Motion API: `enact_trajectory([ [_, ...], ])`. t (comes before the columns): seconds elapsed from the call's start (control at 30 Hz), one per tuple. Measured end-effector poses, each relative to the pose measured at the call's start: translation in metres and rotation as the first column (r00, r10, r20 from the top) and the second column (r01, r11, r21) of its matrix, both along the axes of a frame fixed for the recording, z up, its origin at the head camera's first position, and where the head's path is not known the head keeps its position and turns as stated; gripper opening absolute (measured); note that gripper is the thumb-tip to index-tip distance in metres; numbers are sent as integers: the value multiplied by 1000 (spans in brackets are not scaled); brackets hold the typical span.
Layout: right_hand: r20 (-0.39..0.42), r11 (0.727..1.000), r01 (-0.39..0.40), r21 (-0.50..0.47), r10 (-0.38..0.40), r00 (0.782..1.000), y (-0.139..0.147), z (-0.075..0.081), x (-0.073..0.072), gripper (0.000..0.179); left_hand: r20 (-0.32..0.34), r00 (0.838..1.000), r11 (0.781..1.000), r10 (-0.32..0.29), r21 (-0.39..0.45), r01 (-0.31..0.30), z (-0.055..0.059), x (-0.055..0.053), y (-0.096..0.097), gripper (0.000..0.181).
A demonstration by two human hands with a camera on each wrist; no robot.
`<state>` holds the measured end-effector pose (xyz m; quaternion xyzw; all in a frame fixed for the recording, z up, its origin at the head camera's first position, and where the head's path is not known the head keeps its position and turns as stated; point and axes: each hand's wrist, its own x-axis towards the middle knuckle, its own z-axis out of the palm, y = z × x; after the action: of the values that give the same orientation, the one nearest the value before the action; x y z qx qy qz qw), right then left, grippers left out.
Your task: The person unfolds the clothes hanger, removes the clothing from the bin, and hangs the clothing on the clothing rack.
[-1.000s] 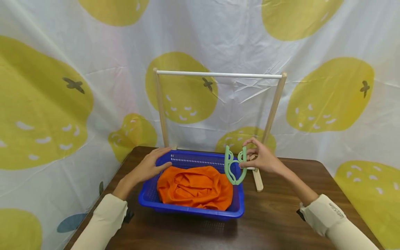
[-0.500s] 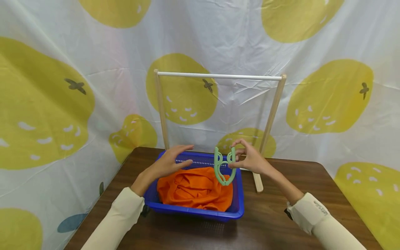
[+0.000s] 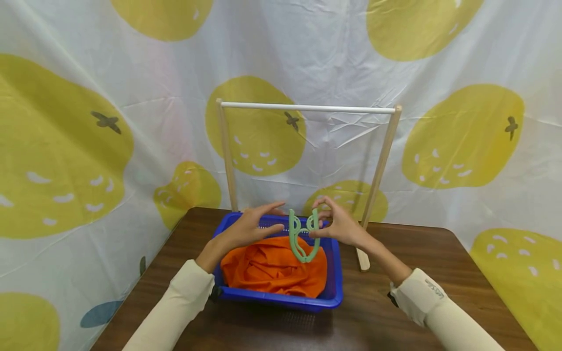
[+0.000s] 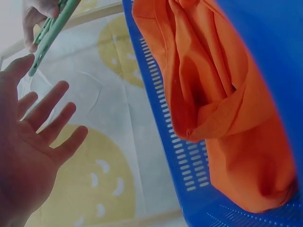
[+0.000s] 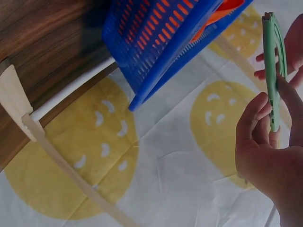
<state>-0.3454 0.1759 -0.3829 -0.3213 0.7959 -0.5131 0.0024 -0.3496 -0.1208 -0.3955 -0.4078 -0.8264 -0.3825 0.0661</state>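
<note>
A light green folding clothes hanger (image 3: pixel 293 243), its two arms folded upward, is held in the air above the blue basket (image 3: pixel 281 298). My right hand (image 3: pixel 340 226) pinches its right arm between thumb and fingers. Just left of the hanger is my left hand (image 3: pixel 250 226), fingers spread and thumb apart; in the left wrist view the left palm (image 4: pixel 28 151) holds nothing, and the thumb tip lies close to the hanger (image 4: pixel 52 40). Below both hands, a crumpled orange cloth (image 3: pixel 272 268) fills much of the basket.
Behind the basket stands a rack with wooden posts (image 3: pixel 381 165) and a white top bar (image 3: pixel 307 107). One wooden foot (image 3: pixel 362 260) rests on the brown table (image 3: pixel 408 292), right of the basket. A lemon-print curtain (image 3: pixel 342 63) hangs behind.
My right hand has moved left with the hanger, from the basket's right edge to over the cloth. My left hand has moved right, closing most of the gap to the hanger.
</note>
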Motion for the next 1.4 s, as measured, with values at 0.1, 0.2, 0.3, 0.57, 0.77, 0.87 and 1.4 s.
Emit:
enact_trajectory([
  [0.1,-3,1000,-18,-19,17,1000,-5,-2,-1,63,-1,1000,1000,-1,11,1,1,1,2,67],
  [0.2,-16,999,-27,-24,26,1000,-11,-4,-1,63,-8,1000,1000,-8,22,8,1,1,4,68],
  [0.3,-27,999,-28,-25,27,999,-15,-5,0,63,-17,1000,999,-25,36,26,1,1,6,68],
  [0.57,-27,1000,9,-10,-10,1000,-22,-7,2,61,-4,999,996,-54,76,54,0,3,8,51],
  [0.77,-35,999,36,-10,-36,999,-24,-8,2,63,1,999,995,-43,91,43,0,4,8,45],
  [0.87,-36,999,43,-17,-44,998,-24,-7,4,63,3,1000,995,-27,95,27,1,4,8,43],
  [1.4,-3,991,72,-112,-73,997,-15,-5,3,66,5,1000,986,23,165,-24,-1,5,-6,34],
])
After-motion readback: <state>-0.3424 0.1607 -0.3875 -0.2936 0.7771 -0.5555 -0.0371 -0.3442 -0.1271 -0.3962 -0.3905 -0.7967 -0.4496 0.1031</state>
